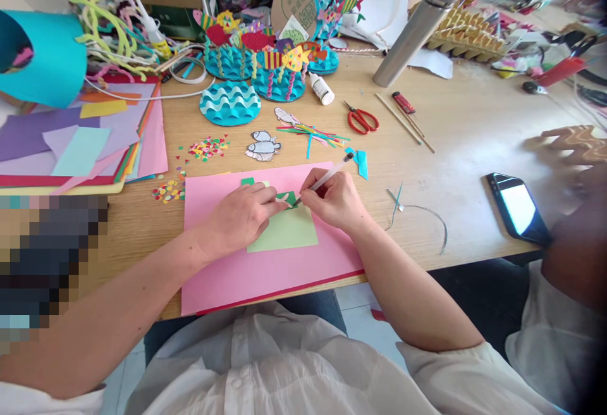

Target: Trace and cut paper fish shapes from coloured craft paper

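My right hand [336,198] grips a pen [327,176] with a clear barrel, its tip down at a small dark green paper [287,200]. My left hand [249,211] lies over the same green piece, fingers stretched out and pressing down beside a small pale cut-out [283,197]. Under both is a light green sheet [284,233], which rests on a larger pink sheet [213,276]. Part of the dark green paper is hidden by my left fingers. Beyond my hands are paper fish cut-outs [263,145] with drawn outlines and a pile of thin coloured strips [313,132].
Red-handled scissors [363,120], a glue bottle [321,89] and a steel flask [417,29] stand or lie farther back. Paper confetti [206,147] is scattered at left, near stacked coloured paper [80,143]. A phone [516,207] lies at right, near another person's arm [576,250].
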Demonstrator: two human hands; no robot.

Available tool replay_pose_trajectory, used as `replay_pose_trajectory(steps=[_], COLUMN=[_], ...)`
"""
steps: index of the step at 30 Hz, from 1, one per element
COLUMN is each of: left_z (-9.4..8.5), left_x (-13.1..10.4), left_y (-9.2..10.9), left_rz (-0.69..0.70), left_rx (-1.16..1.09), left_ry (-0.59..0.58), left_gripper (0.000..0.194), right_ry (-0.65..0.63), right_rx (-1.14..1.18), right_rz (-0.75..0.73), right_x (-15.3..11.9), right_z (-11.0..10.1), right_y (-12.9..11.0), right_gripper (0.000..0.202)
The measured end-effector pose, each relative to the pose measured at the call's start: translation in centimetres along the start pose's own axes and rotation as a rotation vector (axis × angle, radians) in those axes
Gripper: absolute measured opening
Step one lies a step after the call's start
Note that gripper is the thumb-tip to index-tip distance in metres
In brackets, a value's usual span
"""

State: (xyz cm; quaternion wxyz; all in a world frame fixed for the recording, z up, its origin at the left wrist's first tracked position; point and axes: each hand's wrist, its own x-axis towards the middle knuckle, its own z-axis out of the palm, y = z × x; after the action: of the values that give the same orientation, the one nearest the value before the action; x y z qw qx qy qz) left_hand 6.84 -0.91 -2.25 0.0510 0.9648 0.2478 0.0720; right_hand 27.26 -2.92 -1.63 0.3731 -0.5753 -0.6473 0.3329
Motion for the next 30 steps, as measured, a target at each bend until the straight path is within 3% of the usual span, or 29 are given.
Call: replay_pose_trajectory(steps=[4,9,14,20,26,30], left_z=[0.0,0.1,0.3,-0.3,-1.6,-1.3], left_x=[0.0,-0.1,-0.2,-0.1,-0.2,-0.8], left_y=[0.1,0.4,0.7,1.2,3.5,5.9], left_rz=[-0.003,0.002,-0.008,-0.059,-0.193,-0.331], left_rx=[0.003,0.088,0.164,0.168,0.126,0.121], left_ry=[-0.004,-0.009,0.001,-0.031,-0.119,-0.031], left_gripper=[0.036,0.034,0.032,0.029,0.030,0.048], right_ry=[0.060,-0.011,-0.085,-0.088,-0.082,-0.070], right_rx=[0.038,0.122,0.006,-0.135,-0.280,-0.335], right_rz=[-0.047,-0.147,-0.190,-0.333,-0.411,-0.453], right_x=[0.0,0.0,0.0,0.0,-0.2,-0.3], right_z=[0.0,0.2,0.4,0.8,0.9,1.0], right_y=[0.2,0.5,0.7,1.2,1.1,0.8], right_gripper=[0.007,0.011,0.015,0.016,0.016,0.014])
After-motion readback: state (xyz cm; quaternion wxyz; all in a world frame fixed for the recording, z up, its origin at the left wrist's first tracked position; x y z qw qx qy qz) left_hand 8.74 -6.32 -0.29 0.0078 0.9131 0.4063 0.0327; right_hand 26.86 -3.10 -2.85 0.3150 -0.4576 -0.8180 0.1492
